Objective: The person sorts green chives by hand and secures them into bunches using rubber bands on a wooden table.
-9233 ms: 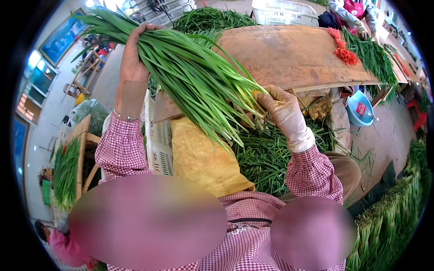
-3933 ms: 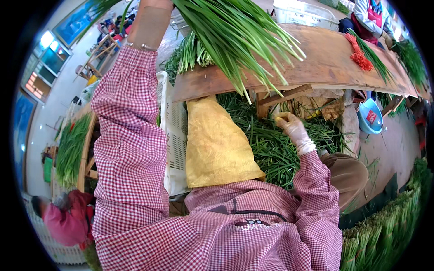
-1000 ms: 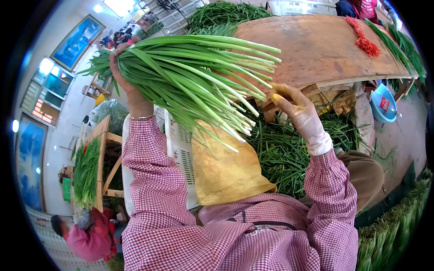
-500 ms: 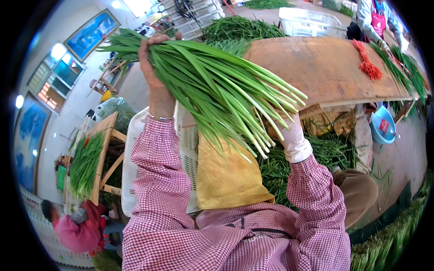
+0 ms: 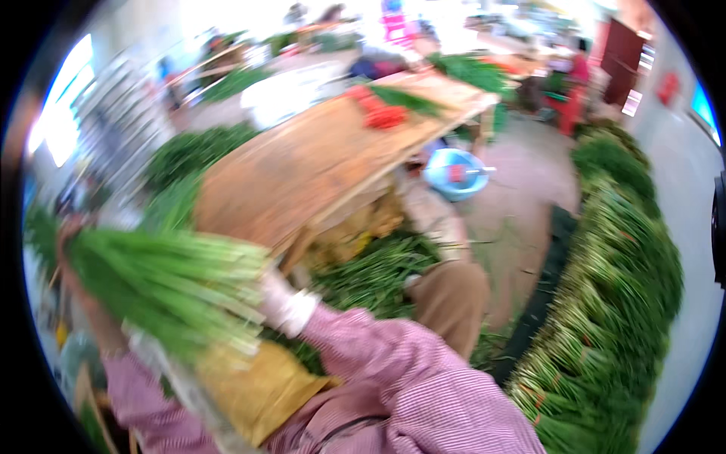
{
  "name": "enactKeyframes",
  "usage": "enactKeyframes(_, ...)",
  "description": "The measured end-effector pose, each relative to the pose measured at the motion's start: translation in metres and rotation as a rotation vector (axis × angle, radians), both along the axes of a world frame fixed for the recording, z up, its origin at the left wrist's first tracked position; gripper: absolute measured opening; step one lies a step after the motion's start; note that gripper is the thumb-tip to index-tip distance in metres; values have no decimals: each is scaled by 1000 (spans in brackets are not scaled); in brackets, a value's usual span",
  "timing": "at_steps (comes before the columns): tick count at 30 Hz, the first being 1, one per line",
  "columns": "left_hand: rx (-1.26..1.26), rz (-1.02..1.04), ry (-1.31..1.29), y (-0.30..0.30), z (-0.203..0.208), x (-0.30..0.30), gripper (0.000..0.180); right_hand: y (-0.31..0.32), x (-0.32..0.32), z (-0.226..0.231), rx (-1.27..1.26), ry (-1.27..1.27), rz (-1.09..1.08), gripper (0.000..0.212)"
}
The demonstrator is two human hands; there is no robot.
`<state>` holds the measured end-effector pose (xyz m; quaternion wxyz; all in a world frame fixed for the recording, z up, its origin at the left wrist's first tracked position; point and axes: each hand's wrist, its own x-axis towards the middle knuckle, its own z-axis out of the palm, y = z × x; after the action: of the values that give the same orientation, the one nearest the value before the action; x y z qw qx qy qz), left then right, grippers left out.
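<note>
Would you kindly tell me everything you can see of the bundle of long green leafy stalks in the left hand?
The bundle of long green leafy stalks looks blurred, with narrow green leaves and paler ends; no tie is discernible. The bare left hand grips it toward its leafy end, while the pale ends spread rightward beside the white-gloved right hand; whether these touch is unclear. It slants slightly downward across the view, partly overlapping the yellow sheet.

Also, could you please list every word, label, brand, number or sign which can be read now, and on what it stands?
None can be read.
Red patch in the light-blue basin: too blurred to tell any words.
White crate: blurred and washed out, nothing legible.
</note>
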<state>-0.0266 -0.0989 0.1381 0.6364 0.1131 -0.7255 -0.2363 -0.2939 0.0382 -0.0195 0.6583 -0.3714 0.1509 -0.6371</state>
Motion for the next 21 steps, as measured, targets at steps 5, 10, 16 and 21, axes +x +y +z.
enactKeyframes(5,343,-554,324,7,25,-1,21,21,-53,-4,78,1269,-153,29)
enactKeyframes(10,495,-817,265,13,25,-64,13,44,-138,29,-9,719,-637,51)
enactKeyframes(16,724,-1068,294,43,11,-198,12,1,-141,48,-185,565,-153,68)
enactKeyframes(21,829,-1199,307,-4,-16,-266,10,-11,-171,15,206,184,262,79)
